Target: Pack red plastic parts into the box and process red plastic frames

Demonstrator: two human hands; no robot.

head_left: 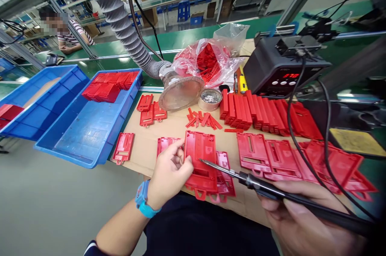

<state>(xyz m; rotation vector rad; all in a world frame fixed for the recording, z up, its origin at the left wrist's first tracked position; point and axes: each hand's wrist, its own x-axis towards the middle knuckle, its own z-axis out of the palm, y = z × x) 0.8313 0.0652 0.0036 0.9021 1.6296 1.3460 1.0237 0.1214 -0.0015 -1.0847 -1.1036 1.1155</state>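
My left hand (pixel 169 173) grips the edge of a red plastic frame (pixel 200 155), holding it tilted up above other red frames on a cardboard sheet (pixel 144 155). My right hand (pixel 301 217) is shut around the black handle of a soldering iron (pixel 256 181). The iron's thin metal tip reaches left to the frame's lower face, and I cannot tell whether it touches. Several more red frames (pixel 253 151) lie flat to the right of the iron, with a row of stacked red parts (pixel 241 111) behind them.
A soldering station (pixel 286 71) reading 370 stands at the back right, its cables hanging across the bench. A fume extractor hose (pixel 120 18) ends in a funnel (pixel 181 93) by a small tin (pixel 209 100). Blue trays (pixel 87 127) hold red parts at left. A person (pixel 70 36) sits beyond.
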